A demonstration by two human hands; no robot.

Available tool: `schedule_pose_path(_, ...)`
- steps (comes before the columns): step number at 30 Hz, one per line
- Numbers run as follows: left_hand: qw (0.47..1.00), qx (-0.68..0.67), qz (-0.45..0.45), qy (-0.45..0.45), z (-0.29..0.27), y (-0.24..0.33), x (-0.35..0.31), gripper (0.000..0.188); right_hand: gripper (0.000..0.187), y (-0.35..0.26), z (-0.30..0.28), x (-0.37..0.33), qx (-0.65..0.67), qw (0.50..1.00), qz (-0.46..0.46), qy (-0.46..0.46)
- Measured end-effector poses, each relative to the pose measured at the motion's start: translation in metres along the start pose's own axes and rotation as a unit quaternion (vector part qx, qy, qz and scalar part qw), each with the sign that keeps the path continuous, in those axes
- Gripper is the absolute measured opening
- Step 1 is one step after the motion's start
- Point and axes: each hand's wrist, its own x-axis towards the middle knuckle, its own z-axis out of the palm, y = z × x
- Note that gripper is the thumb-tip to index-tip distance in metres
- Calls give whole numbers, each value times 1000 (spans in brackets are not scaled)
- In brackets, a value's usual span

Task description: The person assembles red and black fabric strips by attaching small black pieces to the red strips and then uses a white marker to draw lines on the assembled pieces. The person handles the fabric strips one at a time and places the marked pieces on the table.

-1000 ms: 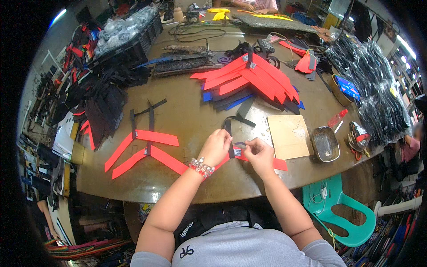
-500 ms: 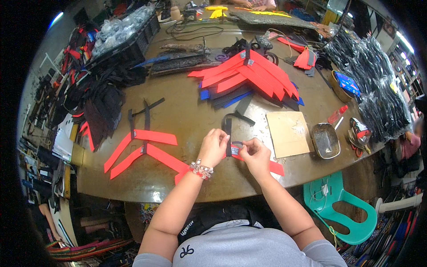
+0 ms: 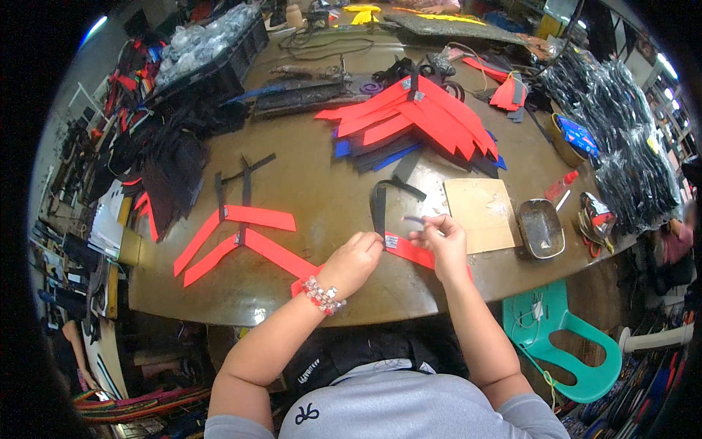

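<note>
On the table in front of me lies a V-shaped red strap with a small pale label near its bend. A black strap rises from that bend and curls over at its far end. My left hand, with a bead bracelet at the wrist, is closed in a pinch at the bend and hides part of it. Just right of the label, my right hand is raised, pinching a short dark strip that points left. Two similar red V-shaped straps with black tails rest to the left.
A pile of red, black and blue straps sits farther back. To the right are a tan board, a dark metal tray, a red bottle and orange-handled scissors. A green chair stands by the table's near edge.
My right hand has moved right and up from the bend, carrying the short dark strip off the label. My left hand has slid nearer to me, down to the bend.
</note>
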Motion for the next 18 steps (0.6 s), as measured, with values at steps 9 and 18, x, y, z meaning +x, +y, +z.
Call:
schedule_pose_path(9, 992, -77, -60, 85, 13, -3, -3, 11, 7, 13, -5, -29, -427, 872, -214, -106)
schedule_pose_path(18, 969, -19, -246, 25, -5, -1, -11, 28, 23, -9, -9, -11, -130, 989, 61, -18)
